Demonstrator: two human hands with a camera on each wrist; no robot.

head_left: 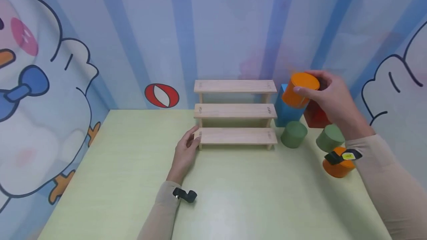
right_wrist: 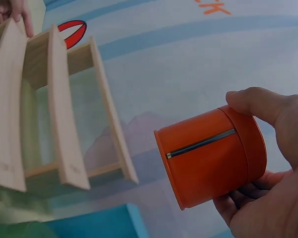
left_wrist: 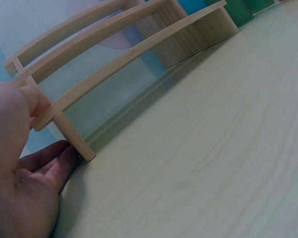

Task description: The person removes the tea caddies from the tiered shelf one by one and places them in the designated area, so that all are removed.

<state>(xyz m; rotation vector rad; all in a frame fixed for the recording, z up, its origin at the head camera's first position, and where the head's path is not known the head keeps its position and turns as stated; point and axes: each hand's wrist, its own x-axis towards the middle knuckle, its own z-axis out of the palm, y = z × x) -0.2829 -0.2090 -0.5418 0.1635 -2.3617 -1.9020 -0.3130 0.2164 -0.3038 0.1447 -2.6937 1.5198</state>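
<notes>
An orange cylindrical tin (head_left: 300, 88) is held up by my right hand (head_left: 337, 101), thumb on the near side and fingers round the far side. It hangs tilted in the air, beside the top tier of a three-tier wooden shelf (head_left: 235, 111). In the right wrist view, a dark slot-like strip runs along the side of the tin (right_wrist: 211, 161). My left hand (head_left: 185, 153) grips the left end of the shelf's lowest board. In the left wrist view, its thumb lies on the board and its fingers (left_wrist: 47, 161) are by the leg.
Right of the shelf stand a blue box (head_left: 283, 112) and a red box (head_left: 316, 116), partly hidden by the right hand. In front are two green tins (head_left: 294, 135) and another orange tin (head_left: 338, 169) under the right wrist strap. A printed backdrop (head_left: 227, 29) rises behind the table (head_left: 233, 192).
</notes>
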